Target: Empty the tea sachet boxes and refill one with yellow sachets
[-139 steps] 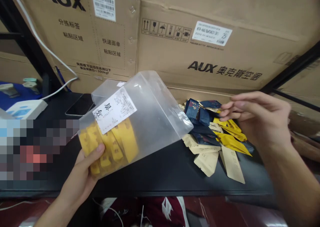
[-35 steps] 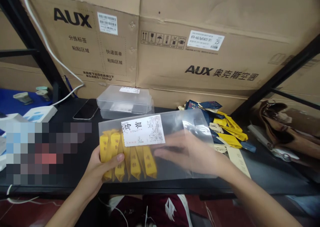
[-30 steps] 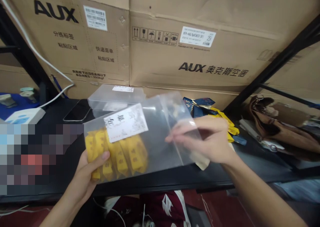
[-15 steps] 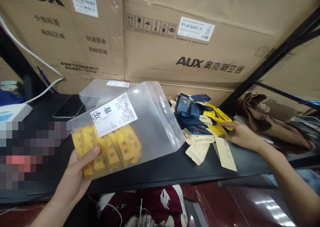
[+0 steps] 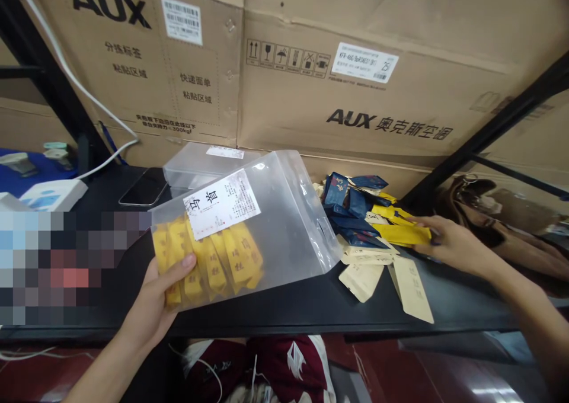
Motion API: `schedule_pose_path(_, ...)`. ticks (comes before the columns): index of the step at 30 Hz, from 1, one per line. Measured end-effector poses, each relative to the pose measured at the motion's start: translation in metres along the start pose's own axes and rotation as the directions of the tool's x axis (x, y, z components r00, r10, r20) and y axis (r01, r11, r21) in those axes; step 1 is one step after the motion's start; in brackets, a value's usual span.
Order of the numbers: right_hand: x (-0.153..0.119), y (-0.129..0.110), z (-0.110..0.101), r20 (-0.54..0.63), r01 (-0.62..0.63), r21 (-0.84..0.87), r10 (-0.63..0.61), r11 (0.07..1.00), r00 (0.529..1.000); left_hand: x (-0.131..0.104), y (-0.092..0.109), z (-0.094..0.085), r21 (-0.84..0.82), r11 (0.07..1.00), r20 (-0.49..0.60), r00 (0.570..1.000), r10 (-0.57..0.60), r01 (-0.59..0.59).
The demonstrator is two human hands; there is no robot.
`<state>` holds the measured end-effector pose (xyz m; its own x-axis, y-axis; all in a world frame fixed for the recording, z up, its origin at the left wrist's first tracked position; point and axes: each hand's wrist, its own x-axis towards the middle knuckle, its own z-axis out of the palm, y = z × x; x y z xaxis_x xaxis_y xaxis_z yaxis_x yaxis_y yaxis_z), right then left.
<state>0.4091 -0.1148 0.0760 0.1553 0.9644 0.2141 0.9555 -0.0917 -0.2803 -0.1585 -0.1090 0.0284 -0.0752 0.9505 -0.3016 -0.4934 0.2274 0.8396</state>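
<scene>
My left hand (image 5: 153,293) grips the lower left end of a translucent plastic bag (image 5: 288,231), thumb on the front face. Several yellow packets (image 5: 242,258) stand side by side inside the bag, and a white label (image 5: 224,204) with black characters is stuck on it. At the right, my right hand (image 5: 457,246) pinches the end of a yellow packet (image 5: 404,234) at the edge of a loose pile. That pile also has dark blue packets (image 5: 351,204) and cream packets (image 5: 362,278). The fingertips of my right hand are partly hidden.
Behind the bag lies a clear plastic box (image 5: 189,163), with a phone (image 5: 143,186) to its left. A white device (image 5: 56,195) sits at far left. Large cardboard boxes (image 5: 284,106) back the black shelf (image 5: 284,314). A brown bag (image 5: 502,225) lies beyond my right hand.
The view has shifted, so most things appear farther right. My right hand has drawn a yellow packet slightly rightward from the pile. My left hand still holds the bag.
</scene>
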Motion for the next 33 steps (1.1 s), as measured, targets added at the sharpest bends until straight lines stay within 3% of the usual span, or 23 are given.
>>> schedule_pose_path(3,-0.014,-0.04,-0.016,-0.261,-0.016,0.326,0.107,0.945,0.959,0.003,-0.002,-0.005,0.016,1.0,-0.004,1.0,-0.008,0.008)
schedule_pose_path(6,-0.026,-0.091,-0.022,-0.497,0.222,0.562,0.11,0.797,0.861,0.008,-0.005,-0.011,0.037,0.999,-0.02,1.0,-0.023,0.024)
schedule_pose_path(7,-0.029,-0.11,-0.02,-0.515,0.282,0.625,0.114,0.728,0.85,0.01,-0.005,-0.012,0.035,0.999,-0.023,0.999,-0.024,0.025)
schedule_pose_path(9,-0.034,-0.145,-0.013,-0.472,0.313,0.735,0.122,0.601,0.873,0.01,-0.006,-0.013,0.027,0.999,-0.02,1.0,-0.02,0.021)
schedule_pose_path(12,-0.039,-0.189,0.005,-0.295,0.241,0.881,0.073,0.407,0.953,0.006,-0.005,-0.009,0.025,1.0,-0.002,1.0,-0.012,0.012)
schedule_pose_path(16,-0.038,-0.22,0.021,-0.195,0.195,0.952,-0.025,0.237,0.98,0.001,-0.005,-0.004,0.035,0.999,0.018,1.0,0.0,0.0)
schedule_pose_path(20,-0.034,-0.231,0.022,-0.18,0.2,0.944,-0.098,0.262,0.979,0.001,-0.006,-0.001,0.078,0.997,0.037,0.999,0.026,-0.029)
schedule_pose_path(24,-0.027,-0.242,0.016,-0.188,0.279,0.897,-0.275,0.344,0.943,0.0,-0.005,-0.001,0.095,0.995,0.074,0.997,0.018,-0.026)
schedule_pose_path(29,-0.015,-0.26,0.009,0.011,0.208,0.901,-0.499,0.381,0.866,-0.002,-0.003,-0.003,0.084,0.996,0.045,0.999,-0.022,0.019)
schedule_pose_path(33,-0.018,-0.272,0.013,0.03,0.305,0.78,-0.521,0.546,0.853,-0.003,-0.004,0.001,0.12,0.992,0.067,0.998,0.019,-0.027)
